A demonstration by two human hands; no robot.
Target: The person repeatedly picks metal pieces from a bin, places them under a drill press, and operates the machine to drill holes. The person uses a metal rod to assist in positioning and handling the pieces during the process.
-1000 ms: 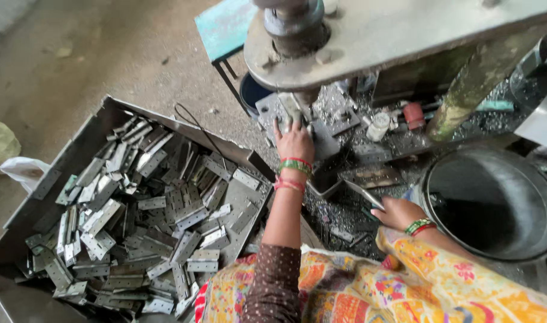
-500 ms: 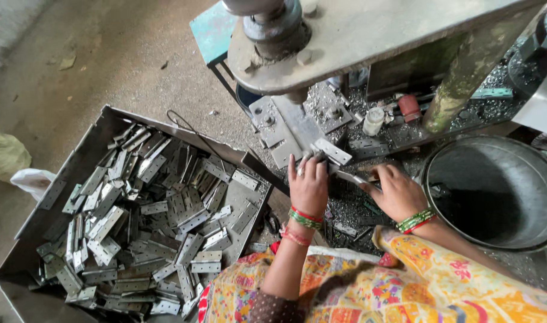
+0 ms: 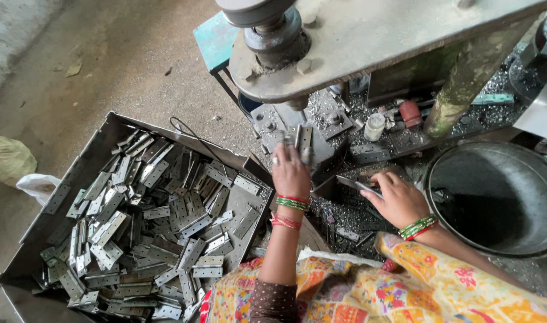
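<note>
Hinge plates fed one at a time under the press

The left hand (image 3: 289,173) pinched a hinge plate (image 3: 301,141) in its fingers at the press bed (image 3: 321,122); the right hand (image 3: 398,198) gripped another plate (image 3: 358,186). The metal tray (image 3: 58,206) was heaped with plates, so most work seemingly remained. What lay inside the dark round tub (image 3: 495,200) was unclear.

Left hand (image 3: 289,172) reaches forward, fingers curled; right hand (image 3: 396,197) lies lower, fingers pinched.

grey hinges (image 3: 166,227), teal stool (image 3: 216,37)
</note>
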